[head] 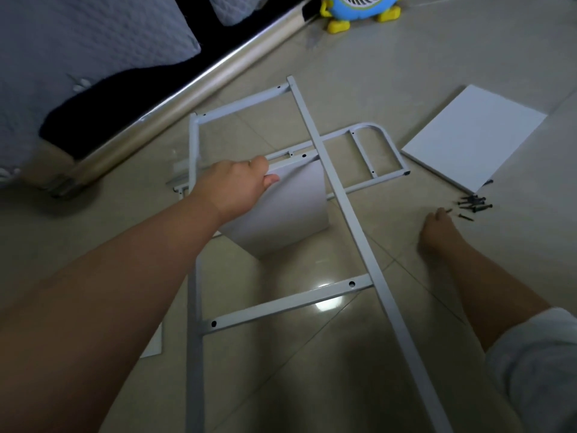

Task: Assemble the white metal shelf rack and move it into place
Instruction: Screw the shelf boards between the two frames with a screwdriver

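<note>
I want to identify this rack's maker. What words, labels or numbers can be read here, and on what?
No text can be read: the shelf board in the left hand, the metal frame, the second board and the blue-and-yellow toy show no print.

Floor [406,73]: glossy beige tile, with one bright reflection near centre.

Lying flat on it:
- A white metal frame with a rounded end [362,151].
- A white board [474,135], to the right of that frame and apart from it.
- A loose heap of black screws [473,204], just beside the board's near corner.
- A flat white piece [154,342] at lower left, largely hidden by an arm.

Standing on it:
- A bed base [199,85] along the left.
- A blue and yellow fan [359,7] at the far edge.
</note>
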`<state>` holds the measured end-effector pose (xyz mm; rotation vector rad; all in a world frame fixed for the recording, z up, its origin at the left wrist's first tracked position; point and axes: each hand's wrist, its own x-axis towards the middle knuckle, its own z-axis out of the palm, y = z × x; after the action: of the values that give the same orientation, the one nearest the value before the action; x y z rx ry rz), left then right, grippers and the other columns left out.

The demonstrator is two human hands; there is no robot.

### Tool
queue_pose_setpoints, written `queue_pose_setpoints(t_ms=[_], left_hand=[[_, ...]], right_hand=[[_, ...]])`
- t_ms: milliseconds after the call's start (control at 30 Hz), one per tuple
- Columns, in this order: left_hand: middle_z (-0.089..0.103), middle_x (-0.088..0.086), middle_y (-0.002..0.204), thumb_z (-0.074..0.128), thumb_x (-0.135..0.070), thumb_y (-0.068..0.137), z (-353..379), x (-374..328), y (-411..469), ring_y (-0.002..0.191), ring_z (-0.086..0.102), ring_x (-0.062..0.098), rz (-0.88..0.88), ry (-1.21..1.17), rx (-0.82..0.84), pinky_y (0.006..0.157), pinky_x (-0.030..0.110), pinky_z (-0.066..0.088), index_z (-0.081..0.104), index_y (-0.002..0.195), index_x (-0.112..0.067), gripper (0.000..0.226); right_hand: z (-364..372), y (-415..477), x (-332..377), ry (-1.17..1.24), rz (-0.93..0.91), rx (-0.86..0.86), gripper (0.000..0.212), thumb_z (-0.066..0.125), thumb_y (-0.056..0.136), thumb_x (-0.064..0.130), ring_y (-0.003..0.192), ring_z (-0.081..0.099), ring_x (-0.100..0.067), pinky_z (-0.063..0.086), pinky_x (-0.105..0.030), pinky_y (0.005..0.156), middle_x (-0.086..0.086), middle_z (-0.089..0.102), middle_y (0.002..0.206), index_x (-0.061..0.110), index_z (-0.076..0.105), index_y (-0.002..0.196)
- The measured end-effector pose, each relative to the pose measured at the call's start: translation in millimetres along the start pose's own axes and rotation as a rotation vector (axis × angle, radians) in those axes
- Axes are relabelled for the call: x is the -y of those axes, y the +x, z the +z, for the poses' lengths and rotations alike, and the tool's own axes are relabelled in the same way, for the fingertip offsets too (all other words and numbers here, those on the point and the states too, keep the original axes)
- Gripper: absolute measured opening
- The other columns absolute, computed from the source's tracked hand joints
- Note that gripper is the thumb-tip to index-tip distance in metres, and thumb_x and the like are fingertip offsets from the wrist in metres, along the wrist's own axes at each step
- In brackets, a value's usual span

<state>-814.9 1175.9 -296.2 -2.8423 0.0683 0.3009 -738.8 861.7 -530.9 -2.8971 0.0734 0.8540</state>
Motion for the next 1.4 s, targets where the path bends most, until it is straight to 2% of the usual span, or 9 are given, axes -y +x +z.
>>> queue_pose_setpoints(t_ms=[167, 333, 533, 700, 800, 900, 1033, 1233, 1400], left_hand=[[0.06, 0.024, 0.112, 0.026, -0.036, 0.1, -1, 2, 1, 0.102, 0.057, 0.039, -0.002, 0.026, -0.015, 0.077, 0.037, 0.041, 0.041, 0.118, 0.0, 0.043], [0.061, 0.024, 0.112, 0.026, -0.035, 0.1, -1, 1, -1, 0.102, 0.057, 0.039, 0.007, 0.032, -0.013, 0.077, 0.038, 0.04, 0.041, 0.118, 0.001, 0.043], [0.061, 0.023, 0.11, 0.024, -0.036, 0.1, 0, 3, -1, 0.099, 0.057, 0.039, 0.023, 0.027, -0.019, 0.073, 0.036, 0.038, 0.041, 0.115, 0.0, 0.043], [0.059, 0.02, 0.117, 0.024, -0.037, 0.1, -3, -1, -5, 0.106, 0.055, 0.037, 0.011, 0.01, -0.002, 0.079, 0.036, 0.041, 0.041, 0.118, -0.004, 0.042], [0.057, 0.017, 0.121, 0.024, -0.038, 0.1, -4, -2, -7, 0.109, 0.054, 0.035, 0.028, -0.014, 0.004, 0.08, 0.034, 0.041, 0.042, 0.118, -0.006, 0.041], [0.058, 0.014, 0.122, 0.022, -0.039, 0.1, -3, -1, -8, 0.109, 0.055, 0.033, 0.066, -0.017, -0.016, 0.081, 0.034, 0.041, 0.041, 0.117, -0.007, 0.041], [0.058, 0.014, 0.122, 0.022, -0.041, 0.1, 1, 3, -7, 0.111, 0.055, 0.034, 0.094, -0.032, -0.049, 0.081, 0.036, 0.042, 0.04, 0.118, -0.007, 0.043], [0.059, 0.014, 0.12, 0.023, -0.041, 0.1, 2, 4, -4, 0.109, 0.055, 0.033, 0.134, -0.091, -0.068, 0.073, 0.033, 0.038, 0.042, 0.114, -0.008, 0.041], [0.059, 0.016, 0.116, 0.022, -0.04, 0.1, 4, 6, -4, 0.106, 0.056, 0.034, 0.161, -0.078, -0.086, 0.073, 0.034, 0.039, 0.041, 0.114, -0.006, 0.042]], right_hand=[[7, -5, 8, -0.129, -0.055, -0.151, 0.029, 0.04, 0.089, -0.004, 0.115, 0.046, -0.033, 0.041, -0.036, 0.096, -0.02, 0.048, 0.124, -0.008, 0.054, 0.114], [19, -21, 23, -0.14, -0.163, -0.259, 0.024, 0.045, 0.081, -0.008, 0.096, 0.055, -0.036, 0.047, -0.036, 0.081, -0.021, 0.057, 0.102, -0.008, 0.064, 0.095], [-40, -33, 67, 0.443, -0.205, -0.435, 0.023, 0.049, 0.083, -0.006, 0.099, 0.056, -0.038, 0.042, -0.034, 0.083, -0.025, 0.058, 0.107, -0.008, 0.065, 0.098], [-122, -71, 106, 1.002, -0.213, -0.511, 0.022, 0.053, 0.08, -0.005, 0.083, 0.06, -0.018, 0.044, -0.024, 0.077, -0.016, 0.066, 0.107, 0.001, 0.07, 0.092], [-159, -107, 124, 1.237, -0.377, -0.461, 0.022, 0.057, 0.078, -0.009, 0.075, 0.057, -0.003, 0.047, -0.014, 0.073, -0.009, 0.065, 0.101, 0.004, 0.068, 0.091], [-179, -142, 142, 1.12, -0.592, -0.386, 0.018, 0.061, 0.079, -0.008, 0.072, 0.06, 0.0, 0.048, -0.012, 0.074, -0.001, 0.062, 0.089, 0.001, 0.068, 0.094], [-176, -164, 160, 0.902, -0.714, -0.47, 0.018, 0.058, 0.084, -0.006, 0.059, 0.06, 0.004, 0.049, -0.007, 0.068, -0.006, 0.062, 0.085, -0.002, 0.068, 0.098], [-175, -165, 162, 0.375, -0.934, -0.657, 0.015, 0.063, 0.079, 0.0, 0.077, 0.064, -0.022, 0.044, -0.023, 0.077, -0.017, 0.071, 0.086, -0.004, 0.072, 0.09], [-171, -163, 165, 0.335, -0.93, -0.692, 0.017, 0.06, 0.077, 0.003, 0.074, 0.066, -0.024, 0.045, -0.021, 0.072, -0.017, 0.072, 0.081, -0.004, 0.073, 0.086]])
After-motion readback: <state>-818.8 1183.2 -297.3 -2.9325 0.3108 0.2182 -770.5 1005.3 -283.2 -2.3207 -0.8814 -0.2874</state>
